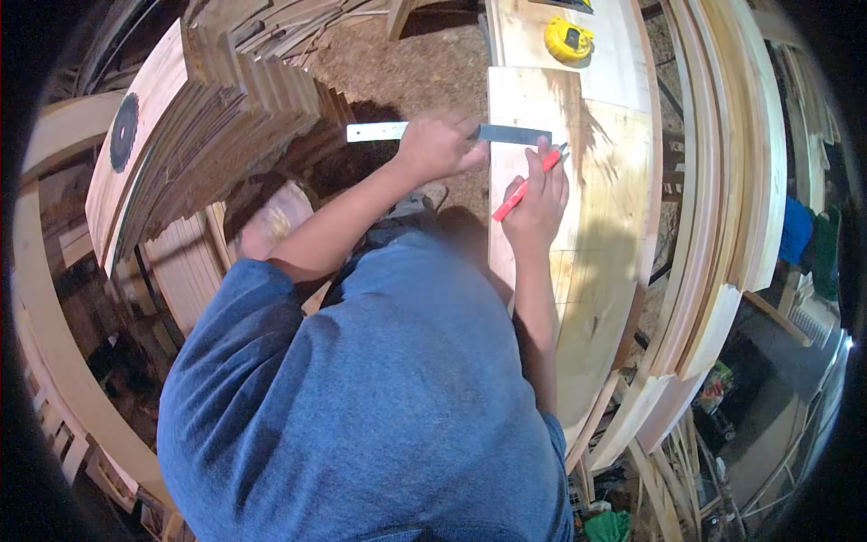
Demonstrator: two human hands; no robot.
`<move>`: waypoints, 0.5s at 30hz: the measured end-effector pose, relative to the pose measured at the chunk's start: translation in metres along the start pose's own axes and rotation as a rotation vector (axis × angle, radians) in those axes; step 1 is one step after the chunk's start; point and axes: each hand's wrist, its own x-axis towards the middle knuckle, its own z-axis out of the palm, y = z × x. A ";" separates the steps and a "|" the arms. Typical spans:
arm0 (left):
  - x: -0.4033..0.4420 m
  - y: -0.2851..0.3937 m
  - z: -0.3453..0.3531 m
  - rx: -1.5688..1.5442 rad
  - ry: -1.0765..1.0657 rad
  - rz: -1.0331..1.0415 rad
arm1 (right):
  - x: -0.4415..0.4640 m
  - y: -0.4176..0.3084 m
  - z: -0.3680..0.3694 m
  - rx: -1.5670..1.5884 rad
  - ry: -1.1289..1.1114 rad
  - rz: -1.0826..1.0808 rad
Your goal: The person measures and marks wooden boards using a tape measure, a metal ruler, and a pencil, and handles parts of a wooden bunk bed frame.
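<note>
"Where our left hand (440, 146) closes over the middle of the flat, narrow, silver-grey metal strip (517, 135), what are our fingers doing?"

"They're clamped on it, though blur hides exactly how. Our right hand (536, 203) is clamped round the slim, bright-red marking tool with a dark tip (511, 199), one fingertip at the strip's right end. Our hands are near each other, but apart."

"And what are we working over?"

"A smooth, pale-yellow wooden board (596, 172), flat and straight-edged, with grain streaks and leafy-looking dark marks. The strip's right part lies over it; the left part, with a small hole at its end, juts past the edge above crumbly brown sawdust (411, 68)."

"Which way do our things point?"

"The strip's long axis runs left to right, nearly level, across the board's length, which stretches away from us. The marking tool slants, its tip aimed away and to the right."

"Farther out?"

"Beyond our hands, a rounded yellow-and-black tape measure (569, 40) sits on the wood. To our left we see a thick, rough-edged stack of pale planks (262, 99) bearing a dark, toothed metal disc (124, 133); to our right, long, layered pale boards (713, 181)."
</note>
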 end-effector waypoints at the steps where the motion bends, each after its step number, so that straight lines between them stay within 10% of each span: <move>1: 0.001 -0.001 0.002 0.018 0.051 0.040 | 0.000 0.000 0.001 0.003 0.023 0.008; 15: 0.017 -0.009 0.006 0.031 0.129 0.045 | 0.001 0.006 0.002 0.100 0.109 0.000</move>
